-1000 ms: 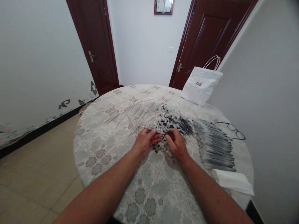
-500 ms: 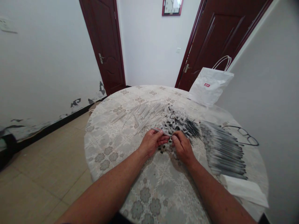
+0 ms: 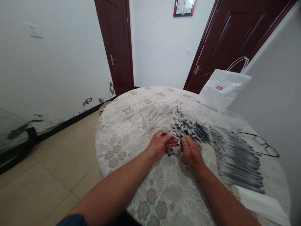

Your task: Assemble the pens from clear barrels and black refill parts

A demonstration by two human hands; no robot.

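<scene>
My left hand [image 3: 159, 144] pinches a thin, pale pen barrel [image 3: 175, 137] between thumb and fingers, its far end pointing up to the left. At the barrel's right end the fingers of my right hand [image 3: 191, 151] are closed; whether they also hold a small part is hidden. Just beyond my hands lie a heap of white pen caps [image 3: 180, 119] and a bundle of thin black refills [image 3: 204, 134]. Loose whitish barrels [image 3: 152, 114] spread behind my left hand. A few small black pieces [image 3: 168, 153] rest on the cloth below my hands.
To the right, a row of grey pens [image 3: 242, 163] lies beside black-framed glasses [image 3: 268, 147]. A folded white paper [image 3: 261, 202] is near the right edge. A white paper bag [image 3: 224, 89] stands at the back of the round table with its patterned cloth [image 3: 119, 131].
The view has shifted to the left, so everything sits farther right. Both hands keep nearly the same hold on the barrel, with my right fingers still at its end.
</scene>
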